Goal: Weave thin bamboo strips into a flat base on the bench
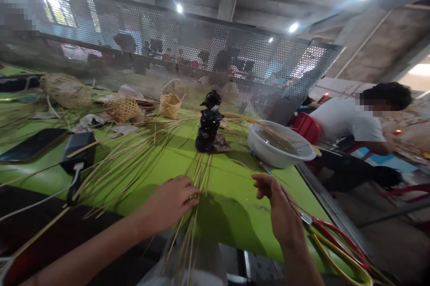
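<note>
A bundle of thin pale bamboo strips (203,169) runs toward me across the green table, its far ends beneath a dark, shiny bottle-like object (206,131) with pale specks. My left hand (173,201) lies low over the table at the bundle's left side, its fingertips touching the strips; it does not wrap round them. To the right of the bundle, my right hand (277,205) is raised with its fingers apart and slightly bent, holding nothing. Scissors (336,241) with red and yellow handles lie beside the right wrist, their blades partly hidden behind it.
A white basin (282,160) of water with strips in it stands at the right edge. Small woven baskets (169,106), loose strips (124,165), a phone (32,145) and a black charger (79,149) with a cable are leftward. A perforated metal screen (201,49) stands behind. Another person (349,120) sits at right.
</note>
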`<state>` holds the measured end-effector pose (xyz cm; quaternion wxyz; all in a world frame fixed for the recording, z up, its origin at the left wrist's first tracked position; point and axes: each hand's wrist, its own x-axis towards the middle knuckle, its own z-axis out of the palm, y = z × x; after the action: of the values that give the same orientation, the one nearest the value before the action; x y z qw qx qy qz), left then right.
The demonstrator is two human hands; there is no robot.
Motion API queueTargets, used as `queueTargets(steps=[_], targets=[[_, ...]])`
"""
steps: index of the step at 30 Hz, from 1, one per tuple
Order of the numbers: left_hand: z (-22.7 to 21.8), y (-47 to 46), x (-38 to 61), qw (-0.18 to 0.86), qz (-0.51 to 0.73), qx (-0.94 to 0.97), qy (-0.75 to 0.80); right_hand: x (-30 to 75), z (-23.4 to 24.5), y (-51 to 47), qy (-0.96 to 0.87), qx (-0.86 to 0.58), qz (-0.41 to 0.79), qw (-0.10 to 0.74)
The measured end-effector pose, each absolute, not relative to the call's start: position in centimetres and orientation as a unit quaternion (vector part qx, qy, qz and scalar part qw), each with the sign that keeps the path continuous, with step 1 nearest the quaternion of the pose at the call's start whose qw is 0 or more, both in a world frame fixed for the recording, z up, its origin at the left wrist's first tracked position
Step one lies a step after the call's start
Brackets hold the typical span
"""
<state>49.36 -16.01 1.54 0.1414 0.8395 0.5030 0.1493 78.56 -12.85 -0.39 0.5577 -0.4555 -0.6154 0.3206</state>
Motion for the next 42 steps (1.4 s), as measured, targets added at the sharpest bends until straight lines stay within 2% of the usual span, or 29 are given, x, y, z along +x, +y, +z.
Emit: queueTargets(steps=[6,13,31,42], targets=[[1.0,-16.4,49.5,0.091,0.113,0.854,0.500,79.4,-1.7,-14.8,-0.560,-0.446,0.384,0.583],[1.0,-15.9,49.5,0.039,0.062,0.867,0.493,78.6,-2.3,-16.5,-0.587,-0.410,0.449,0.535],[-0.6,-15.6,48.5,0.074,0.087,0.858,0.500,77.8,-3.6,-17.3,-0.580,-0.380,0.531,0.487],[0.7,-15.9,49.3,0.089,0.079,0.841,0.528,78.3,-4.1,-16.8,-0.597,-0.359,0.536,0.478]])
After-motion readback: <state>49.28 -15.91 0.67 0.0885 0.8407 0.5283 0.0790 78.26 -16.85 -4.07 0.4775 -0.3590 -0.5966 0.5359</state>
